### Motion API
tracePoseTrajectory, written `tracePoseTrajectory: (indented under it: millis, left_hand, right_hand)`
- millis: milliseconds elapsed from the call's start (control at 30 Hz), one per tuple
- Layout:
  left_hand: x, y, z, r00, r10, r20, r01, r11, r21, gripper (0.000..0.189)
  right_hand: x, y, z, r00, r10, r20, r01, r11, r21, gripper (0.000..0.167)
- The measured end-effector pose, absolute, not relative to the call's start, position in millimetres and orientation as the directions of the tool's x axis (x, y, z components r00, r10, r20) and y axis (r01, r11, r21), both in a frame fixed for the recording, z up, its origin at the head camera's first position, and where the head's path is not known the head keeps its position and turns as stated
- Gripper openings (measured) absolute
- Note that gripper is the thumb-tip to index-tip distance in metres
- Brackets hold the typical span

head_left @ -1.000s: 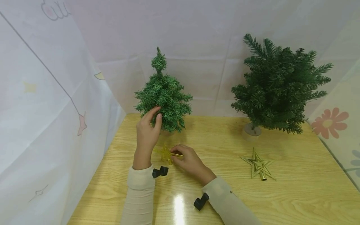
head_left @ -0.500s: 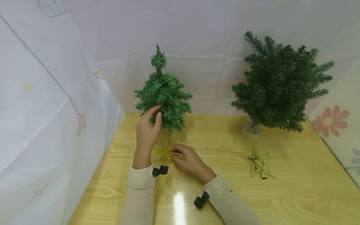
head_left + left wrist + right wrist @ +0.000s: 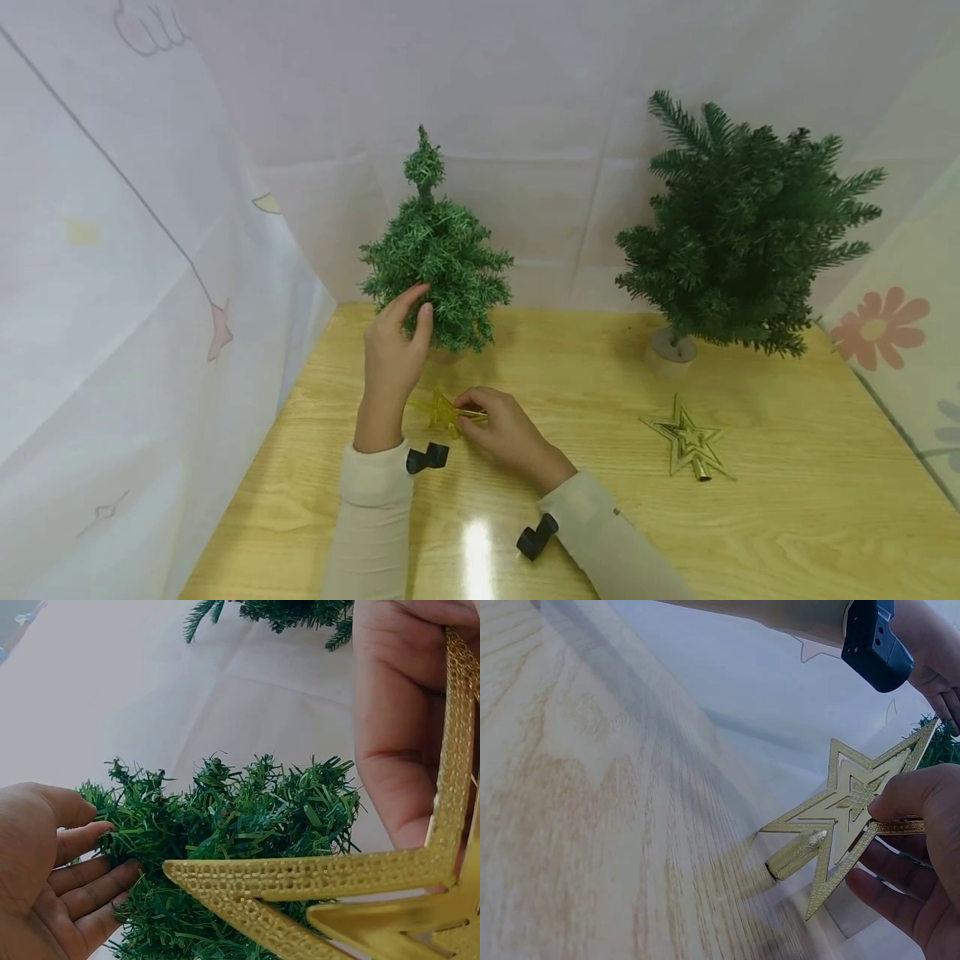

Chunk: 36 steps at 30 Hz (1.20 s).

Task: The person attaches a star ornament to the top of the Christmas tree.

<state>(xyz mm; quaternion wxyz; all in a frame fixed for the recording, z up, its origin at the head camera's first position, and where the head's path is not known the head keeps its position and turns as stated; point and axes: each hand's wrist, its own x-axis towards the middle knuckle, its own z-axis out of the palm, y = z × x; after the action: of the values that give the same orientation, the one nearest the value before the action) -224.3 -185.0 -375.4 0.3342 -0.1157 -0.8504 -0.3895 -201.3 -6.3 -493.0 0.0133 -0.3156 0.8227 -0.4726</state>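
Table [image 3: 750, 542]: big tree [image 3: 750, 233] back right, small tree [image 3: 446, 267] back left. Left hand [image 3: 393, 346]: thumb and fingers apart, at small tree. Right hand [image 3: 504, 427]: pinching gold star [image 3: 859, 799], small tree's near side. Other star [image 3: 688, 436] lies near big tree.

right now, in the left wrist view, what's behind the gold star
The gold star has the small tree and part of the right hand behind it; whatever its solid parts cover cannot be seen.

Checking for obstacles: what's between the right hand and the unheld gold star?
Head view: only bare wooden tabletop between the right hand and the unheld gold star.
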Motion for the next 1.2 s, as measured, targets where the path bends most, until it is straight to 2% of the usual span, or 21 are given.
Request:
tracePoseTrajectory:
  millis: [533, 1200]
  left_hand:
    - [-227.1, -183.4, -374.7, -0.751, -0.051, 0.659, 0.458, 0.679, 0.574, 0.035]
    - [-227.4, -184.9, -378.1, -0.764, -0.048, 0.644, 0.443, 0.686, 0.577, 0.035]
  right_hand:
    - [-204.4, 0.5, -485.1, -0.809, -0.515, 0.284, -0.507, 0.366, -0.78, 0.017]
    - [-208.0, 17.4, -462.5, -0.799, -0.456, 0.391, -0.55, 0.292, -0.783, 0.017]
